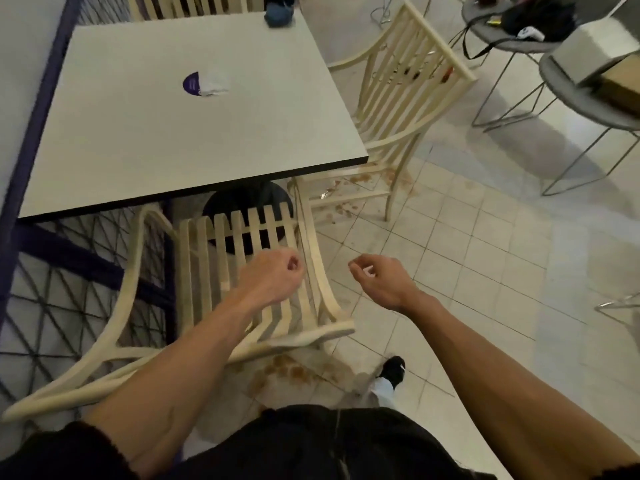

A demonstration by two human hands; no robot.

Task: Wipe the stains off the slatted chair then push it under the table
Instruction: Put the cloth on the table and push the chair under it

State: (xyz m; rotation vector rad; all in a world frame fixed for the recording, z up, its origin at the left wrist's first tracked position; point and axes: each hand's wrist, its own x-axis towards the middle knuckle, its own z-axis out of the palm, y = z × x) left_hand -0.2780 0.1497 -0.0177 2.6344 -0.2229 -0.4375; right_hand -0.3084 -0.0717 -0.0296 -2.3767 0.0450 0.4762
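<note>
One slatted chair (256, 233) sits at the table (173, 133) over stained tiles (287, 370).

- The slatted chair (242, 230) stands below the left hand (273, 277), its seat reaching under the table (173, 133) ahead.
- A second chair (398, 91) stands beyond the right hand (381, 282), beside the table.

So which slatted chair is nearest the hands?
The slatted chair at the table's near edge, under the left hand; the others stand at its right and far sides.

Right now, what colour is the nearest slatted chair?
The slatted chair is cream, best seen in head view.
</note>
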